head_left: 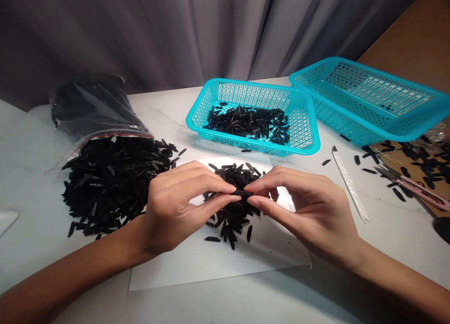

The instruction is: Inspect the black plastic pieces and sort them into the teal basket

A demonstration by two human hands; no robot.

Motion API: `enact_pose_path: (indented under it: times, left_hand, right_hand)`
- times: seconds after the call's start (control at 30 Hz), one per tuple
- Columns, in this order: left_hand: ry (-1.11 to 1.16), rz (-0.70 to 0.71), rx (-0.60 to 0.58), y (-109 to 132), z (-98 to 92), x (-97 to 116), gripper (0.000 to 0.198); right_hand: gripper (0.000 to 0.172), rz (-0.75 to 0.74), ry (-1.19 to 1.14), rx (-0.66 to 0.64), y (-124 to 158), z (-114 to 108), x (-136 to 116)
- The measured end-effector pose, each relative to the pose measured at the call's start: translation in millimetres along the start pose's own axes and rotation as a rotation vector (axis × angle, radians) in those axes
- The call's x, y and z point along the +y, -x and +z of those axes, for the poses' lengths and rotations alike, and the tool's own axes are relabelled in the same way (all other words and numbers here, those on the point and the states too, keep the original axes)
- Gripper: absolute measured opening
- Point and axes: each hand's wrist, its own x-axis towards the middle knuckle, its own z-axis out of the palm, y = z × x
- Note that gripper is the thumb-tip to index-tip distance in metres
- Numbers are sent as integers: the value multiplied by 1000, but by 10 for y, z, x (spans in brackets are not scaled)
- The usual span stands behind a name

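Observation:
My left hand [179,202] and my right hand [298,202] meet above a white sheet [211,263], fingertips pinched on one small black plastic piece [243,193] held between them. Under them lies a small heap of the same black pieces [234,216]. A bigger pile of black pieces [108,183] spills from an open plastic bag [91,106] to the left of my left hand. Behind the hands, a turquoise basket [305,148] holds several black pieces [249,122].
A second turquoise basket [372,103] stands at the back right. A thin white strip [349,183] lies to the right of my right hand. Loose black pieces [415,160] and a pink-handled tool [422,190] lie at the right edge. Grey curtain behind.

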Motion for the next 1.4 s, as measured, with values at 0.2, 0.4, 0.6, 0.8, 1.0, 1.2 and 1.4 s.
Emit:
enact_pose_path:
  times: [0.2, 0.4, 0.6, 0.8, 1.0, 1.2, 1.4]
  left_hand:
    - [-18, 7, -9, 5, -4, 7, 12]
    - [-21, 0, -20, 1, 2, 9, 12]
    - [-37, 15, -12, -3, -6, 16, 13]
    - [-30, 14, -22, -8, 5, 10, 14]
    - [-22, 20, -43, -3, 9, 9, 12]
    - [-67, 0, -57, 23, 27, -37, 5]
    - [-165, -201, -430, 150, 107, -228, 21]
  right_hand:
    - [7, -5, 11, 3, 5, -1, 1]
    - [5, 13, 23, -15, 7, -17, 7]
    - [5, 17, 21, -26, -9, -18, -7]
    - [9, 38, -2, -32, -7, -18, -10]
    - [14, 132, -47, -63, 0, -9, -36]
    - [21, 259, -129, 106, -189, -78, 80]
    - [19, 380, -376, 333, -436, -303, 194]
